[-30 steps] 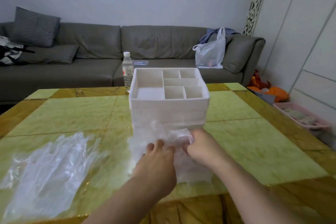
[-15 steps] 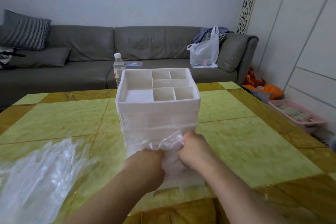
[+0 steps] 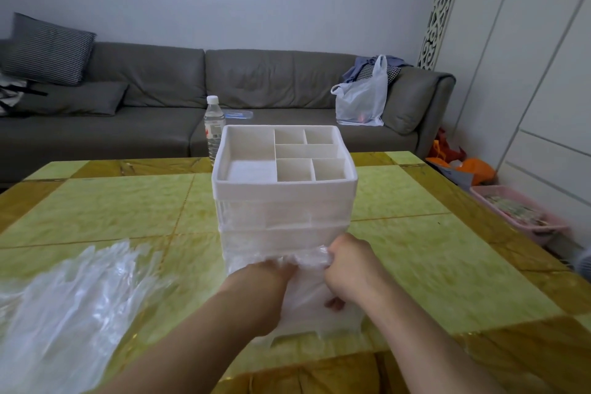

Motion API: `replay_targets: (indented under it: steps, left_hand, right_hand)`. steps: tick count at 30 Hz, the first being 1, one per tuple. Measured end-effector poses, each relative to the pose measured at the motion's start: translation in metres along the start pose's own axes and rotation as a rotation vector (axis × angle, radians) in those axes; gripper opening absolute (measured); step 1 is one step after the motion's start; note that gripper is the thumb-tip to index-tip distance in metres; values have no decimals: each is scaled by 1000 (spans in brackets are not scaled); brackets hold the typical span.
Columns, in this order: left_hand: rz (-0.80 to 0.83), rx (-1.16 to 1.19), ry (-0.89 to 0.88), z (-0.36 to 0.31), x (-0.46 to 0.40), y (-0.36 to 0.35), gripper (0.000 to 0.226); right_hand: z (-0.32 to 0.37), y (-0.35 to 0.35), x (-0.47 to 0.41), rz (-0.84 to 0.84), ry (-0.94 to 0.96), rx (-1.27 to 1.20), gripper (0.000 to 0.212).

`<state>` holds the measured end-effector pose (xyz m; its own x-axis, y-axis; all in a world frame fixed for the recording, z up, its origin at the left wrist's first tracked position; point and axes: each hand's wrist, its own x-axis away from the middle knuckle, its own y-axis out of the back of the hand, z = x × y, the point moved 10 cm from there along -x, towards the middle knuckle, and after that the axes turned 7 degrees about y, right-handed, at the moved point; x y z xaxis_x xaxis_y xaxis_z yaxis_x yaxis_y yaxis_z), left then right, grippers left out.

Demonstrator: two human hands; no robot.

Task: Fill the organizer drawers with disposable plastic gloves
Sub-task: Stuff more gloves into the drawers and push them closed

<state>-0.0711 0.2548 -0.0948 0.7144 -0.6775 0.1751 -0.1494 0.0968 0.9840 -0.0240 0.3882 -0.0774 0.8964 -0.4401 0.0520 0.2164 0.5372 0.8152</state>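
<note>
A white organizer with divided top compartments stands mid-table, its bottom drawer pulled out towards me. Both my hands are at that open drawer. My left hand and my right hand grip a crumpled bunch of clear plastic gloves between them, just in front of the organizer's lower front. My left fingers are hidden in the plastic. A loose pile of plastic gloves lies on the table at the left.
The green and yellow tiled table reaches to its near edge below my arms. A water bottle stands behind the organizer. A grey sofa with a white bag lies beyond. A pink basket sits on the floor at the right.
Both hands have pushed the bunch of gloves forward and down into the open bottom drawer. My view has shifted so the glove pile sits further left.
</note>
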Motion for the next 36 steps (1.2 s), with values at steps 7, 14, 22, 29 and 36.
replay_targets:
  steps: [7, 14, 22, 29, 36]
  left_hand:
    - [-10, 28, -36, 2, 0, 1, 72]
    - [-8, -31, 3, 8, 0, -4, 68]
    - [-6, -1, 57, 4, -2, -3, 49]
    - [21, 74, -34, -3, 4, -1, 67]
    - [31, 78, -42, 11, -4, -14, 74]
  right_hand:
    - [5, 5, 10, 57, -38, -77, 16]
    - [9, 18, 19, 37, -73, 31, 17]
    - [100, 25, 52, -200, 364, 114, 18]
    - [56, -25, 27, 74, 169, 332, 31]
    - [45, -61, 20, 319, 194, 449, 84]
